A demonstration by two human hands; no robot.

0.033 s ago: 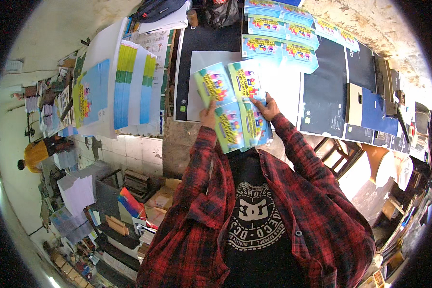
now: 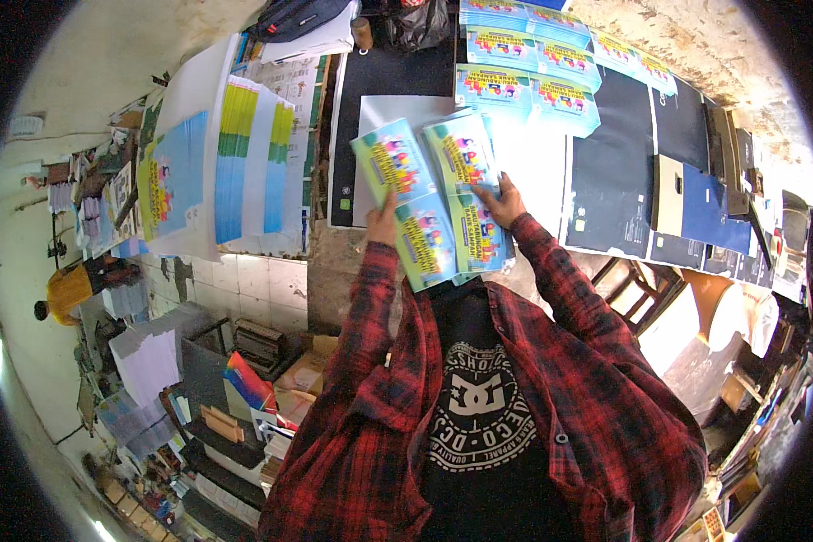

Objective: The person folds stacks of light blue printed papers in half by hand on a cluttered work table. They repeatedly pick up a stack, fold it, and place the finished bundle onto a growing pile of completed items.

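Note:
My left hand (image 2: 383,221) is closed on the left edge of a printed cover sheet (image 2: 415,203), blue and green with two matching panels of yellow lettering and colourful figures. This sheet tilts to the left over the near edge of the table. My right hand (image 2: 504,202) grips the right edge of a stack of matching cover sheets (image 2: 468,194), with its thumb on the top face. The two lie side by side, apart at the far end and close together near my shirt. Fingers of both hands are partly hidden beneath the paper.
Stacks of similar printed sheets (image 2: 524,86) stand at the far side of the table. Black boards (image 2: 610,181) extend right, near a blue folder (image 2: 718,212). To the left lie fanned booklets (image 2: 248,163). A person in a yellow top (image 2: 68,291) is at far left.
My left hand has shifted slightly left with its sheet, and the gap between it and the stack has widened at the far end. My right hand has barely moved.

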